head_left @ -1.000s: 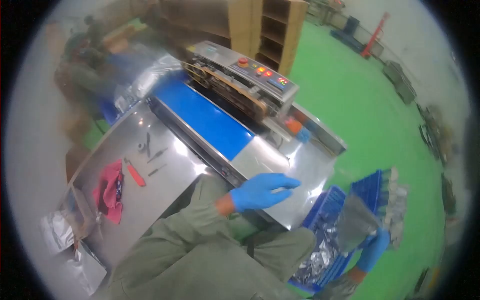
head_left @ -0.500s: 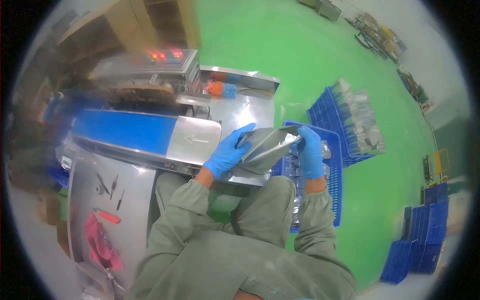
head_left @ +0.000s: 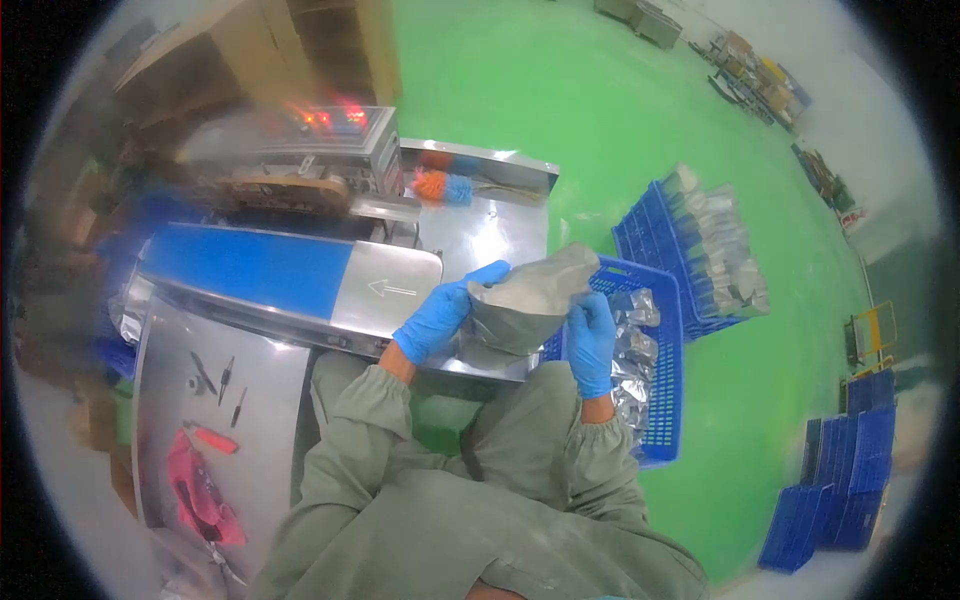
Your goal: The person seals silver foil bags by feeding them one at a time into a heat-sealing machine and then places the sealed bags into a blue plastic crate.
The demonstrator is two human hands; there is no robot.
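A silver foil pouch [head_left: 525, 303] is held up between my two blue-gloved hands, its upper part bulging. My left hand [head_left: 437, 318] pinches the pouch's left edge, close to the metal end plate [head_left: 392, 285] with an arrow on it. On the opposite edge, the fingers of my right hand [head_left: 591, 345] are closed on the foil. Beside that hand, a blue basket [head_left: 663, 420] holds several silver pouches [head_left: 635, 350]. What the held pouch contains is hidden.
A blue conveyor belt [head_left: 245, 265] runs left beside a machine with red lit displays [head_left: 335, 118]. An orange-and-blue duster [head_left: 445, 187] lies behind it. Several tools and a pink cloth [head_left: 200, 490] lie on the left metal table [head_left: 270, 400]. Another pouch-filled basket [head_left: 655, 225] stands right.
The pouch has tilted and now bulges upward. My right hand has moved down and left, uncovering more pouches in the basket; my left hand has shifted slightly left.
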